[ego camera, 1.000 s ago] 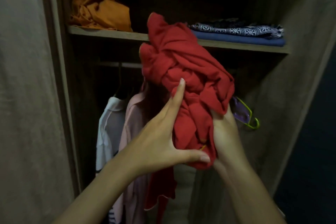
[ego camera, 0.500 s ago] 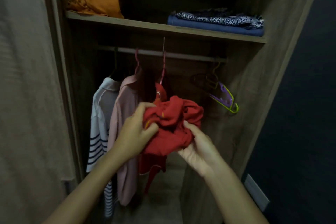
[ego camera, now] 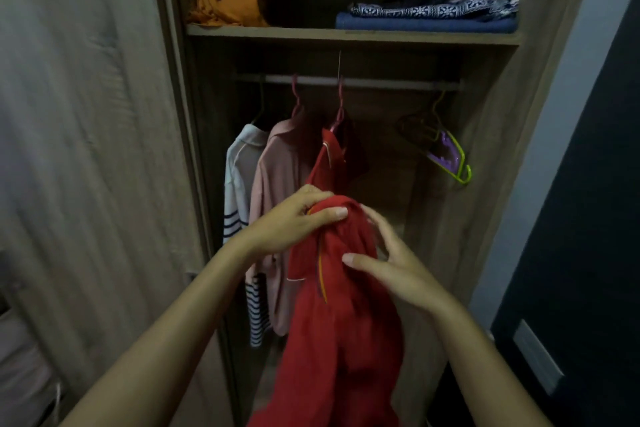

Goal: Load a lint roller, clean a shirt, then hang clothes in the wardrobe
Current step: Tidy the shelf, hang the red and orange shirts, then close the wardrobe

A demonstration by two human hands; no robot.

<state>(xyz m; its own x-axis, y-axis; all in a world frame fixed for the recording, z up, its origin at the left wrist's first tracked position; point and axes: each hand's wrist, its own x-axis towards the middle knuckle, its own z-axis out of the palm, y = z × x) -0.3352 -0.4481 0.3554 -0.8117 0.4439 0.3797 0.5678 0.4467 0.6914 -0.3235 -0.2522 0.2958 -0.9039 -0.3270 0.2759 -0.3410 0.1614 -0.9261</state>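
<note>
A red garment (ego camera: 343,322) hangs loose from my hands in front of the open wardrobe. My left hand (ego camera: 294,218) pinches its top edge, thumb over the cloth. My right hand (ego camera: 388,263) grips the cloth just below and to the right. Behind it, the rail (ego camera: 381,82) carries a striped white shirt (ego camera: 239,184), a pink shirt (ego camera: 277,177) and a red shirt (ego camera: 329,163), each on a hanger. Empty hangers, one purple and green (ego camera: 450,159), hang at the rail's right end.
The shelf (ego camera: 346,34) above the rail holds a crumpled orange cloth (ego camera: 225,3) on the left and folded blue patterned cloths (ego camera: 433,14) on the right. The open wardrobe door (ego camera: 86,149) stands at left. A dark wall with a switch plate (ego camera: 536,357) is at right.
The bunched red garment came down from shelf height to below the rail and has unrolled, now hanging long. Both hands shifted to grip its top.
</note>
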